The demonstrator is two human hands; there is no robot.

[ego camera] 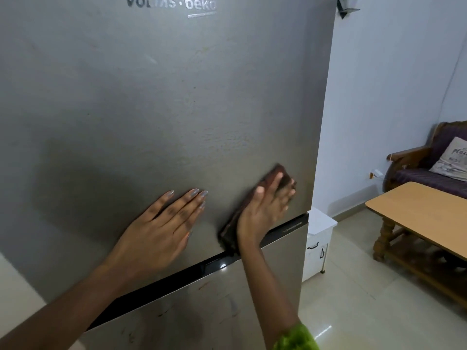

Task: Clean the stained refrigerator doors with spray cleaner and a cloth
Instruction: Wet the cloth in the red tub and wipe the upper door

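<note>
The grey upper refrigerator door (151, 97) fills most of the view, with faint smears and damp patches on it. My left hand (161, 223) rests flat on its lower part, fingers straight. To its right, my right hand (265, 208) presses a dark brown cloth (232, 228) flat against the door near its right edge, just above the black strip (202, 267) between the doors. The lower door (202, 311) shows red and dark scribble marks. No spray bottle is in view.
A white wall (379, 97) stands right of the fridge. A small white cabinet (318, 238) sits beside the fridge on the tiled floor. A wooden coffee table (417, 213) and a purple-cushioned sofa (429, 168) stand at the right.
</note>
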